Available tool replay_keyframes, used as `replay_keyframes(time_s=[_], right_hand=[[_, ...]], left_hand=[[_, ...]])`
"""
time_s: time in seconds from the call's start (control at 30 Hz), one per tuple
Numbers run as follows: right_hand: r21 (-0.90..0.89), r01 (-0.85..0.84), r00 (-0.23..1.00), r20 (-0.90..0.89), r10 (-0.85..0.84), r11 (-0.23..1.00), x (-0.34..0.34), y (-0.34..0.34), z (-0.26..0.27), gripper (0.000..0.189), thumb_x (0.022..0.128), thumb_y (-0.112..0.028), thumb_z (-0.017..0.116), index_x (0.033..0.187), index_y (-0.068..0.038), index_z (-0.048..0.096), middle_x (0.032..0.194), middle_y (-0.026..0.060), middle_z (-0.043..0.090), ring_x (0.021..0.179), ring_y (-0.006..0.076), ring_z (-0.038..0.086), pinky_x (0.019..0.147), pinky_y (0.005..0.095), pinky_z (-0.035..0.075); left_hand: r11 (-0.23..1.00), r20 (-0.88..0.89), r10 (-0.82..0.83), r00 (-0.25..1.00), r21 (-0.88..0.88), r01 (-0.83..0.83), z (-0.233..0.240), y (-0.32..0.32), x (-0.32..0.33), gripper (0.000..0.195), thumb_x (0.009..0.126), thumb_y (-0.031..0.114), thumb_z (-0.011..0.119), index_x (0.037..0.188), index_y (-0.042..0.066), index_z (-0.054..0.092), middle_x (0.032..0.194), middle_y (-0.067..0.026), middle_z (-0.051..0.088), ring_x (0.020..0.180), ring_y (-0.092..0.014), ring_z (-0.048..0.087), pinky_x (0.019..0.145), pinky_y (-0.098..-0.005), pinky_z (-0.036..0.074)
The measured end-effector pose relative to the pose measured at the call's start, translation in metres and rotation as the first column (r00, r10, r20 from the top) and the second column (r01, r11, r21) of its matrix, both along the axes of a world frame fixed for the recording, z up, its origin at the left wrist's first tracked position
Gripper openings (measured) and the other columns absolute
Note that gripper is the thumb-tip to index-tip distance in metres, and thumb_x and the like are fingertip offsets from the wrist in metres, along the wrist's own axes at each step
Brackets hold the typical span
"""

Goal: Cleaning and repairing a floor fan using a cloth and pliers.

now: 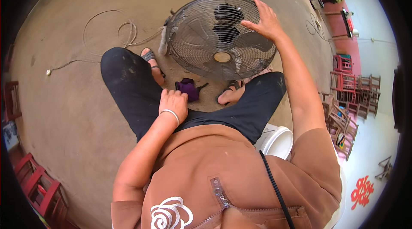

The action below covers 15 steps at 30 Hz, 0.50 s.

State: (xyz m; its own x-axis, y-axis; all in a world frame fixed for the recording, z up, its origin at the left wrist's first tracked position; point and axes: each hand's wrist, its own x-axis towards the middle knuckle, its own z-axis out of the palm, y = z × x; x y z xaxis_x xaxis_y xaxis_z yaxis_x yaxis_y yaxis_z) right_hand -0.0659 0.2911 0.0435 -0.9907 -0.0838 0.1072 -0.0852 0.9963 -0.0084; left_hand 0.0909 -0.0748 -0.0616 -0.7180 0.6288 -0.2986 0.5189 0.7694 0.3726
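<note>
A large metal fan with a round wire guard [199, 61] stands tilted between my spread knees, its dark blades and black motor visible through the guard. My right hand [265, 21] is at its far right rim, thumb and fingers spread against or just over the wires. Wearing a bracelet, my left hand [173, 105] rests on the inner side of my left thigh with its fingers curled down; their tips are hidden. Just beyond it, on the floor between my sandalled feet, lies a purple and black item [189, 90], perhaps fabric.
A loose cable [128, 37] coils over the floor to the left, ending in a white plug [48, 72]. Close to my right hip is a white bucket [280, 142]. Red stools [40, 185] stand at lower left, and stacked wooden chairs [342, 113] along the right wall.
</note>
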Motion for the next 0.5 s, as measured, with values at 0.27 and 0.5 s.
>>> replay_keyframes(time_s=[0.27,0.5], right_hand=[[-0.294,0.018,1.000,0.029,-0.010,0.956,-0.039,0.038,0.002,0.092,0.074,-0.074,0.060,0.140,-0.012,0.045,0.138,0.0173,0.049,0.130,0.0365,0.042,0.110,0.0443,0.032],[-0.529,0.292,0.936,0.328,-0.125,0.797,-0.073,0.067,-0.033,0.090,0.077,-0.072,0.058,0.133,-0.002,0.052,0.131,0.0166,0.057,0.123,0.0302,0.052,0.104,0.0360,0.039]], left_hand=[[0.076,0.954,0.252,-0.161,-0.185,-0.980,-0.039,0.041,-0.141,0.096,0.081,0.067,0.057,0.149,0.007,0.025,0.156,-0.0178,0.018,0.141,-0.036,0.020,0.106,-0.0684,0.021],[-0.156,0.973,0.010,-0.230,-0.225,-0.962,-0.071,0.082,-0.165,0.081,0.085,0.070,0.044,0.147,0.020,0.026,0.154,-0.0122,0.028,0.138,-0.039,0.029,0.102,-0.0733,0.021]])
